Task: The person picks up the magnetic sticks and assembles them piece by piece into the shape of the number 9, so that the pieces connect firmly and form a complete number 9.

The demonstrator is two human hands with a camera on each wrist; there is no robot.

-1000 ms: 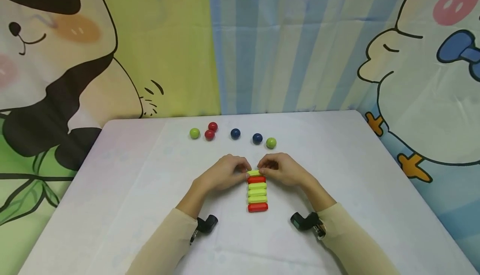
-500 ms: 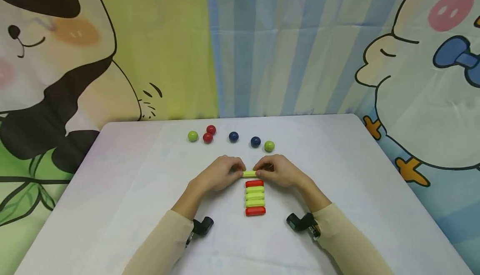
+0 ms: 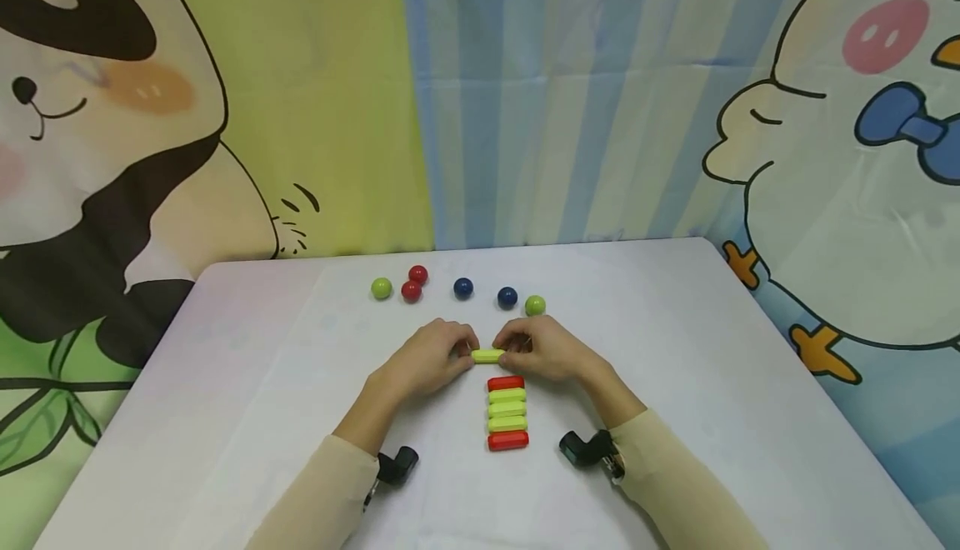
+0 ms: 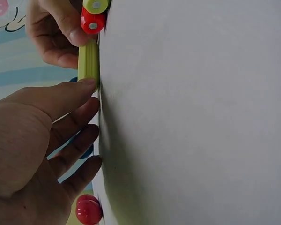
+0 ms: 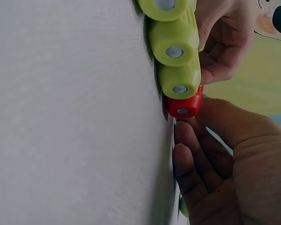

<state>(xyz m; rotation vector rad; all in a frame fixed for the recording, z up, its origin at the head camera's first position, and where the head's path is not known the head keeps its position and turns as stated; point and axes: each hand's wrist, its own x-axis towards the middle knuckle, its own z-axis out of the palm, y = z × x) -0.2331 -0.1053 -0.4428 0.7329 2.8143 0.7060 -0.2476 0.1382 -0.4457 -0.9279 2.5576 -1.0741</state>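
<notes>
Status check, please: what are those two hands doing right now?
Left hand and right hand pinch a green stick, clear of the stick row. Nothing blocking.

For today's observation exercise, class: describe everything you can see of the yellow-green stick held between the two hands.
The yellow-green stick is a short, smooth, glossy bar, plastic by its look, with rounded ends. It lies crosswise, level, just above the white table. The left hand pinches its left end, the right hand its right end. It sits apart from the row of sticks, a small gap before the nearest red one.
</notes>
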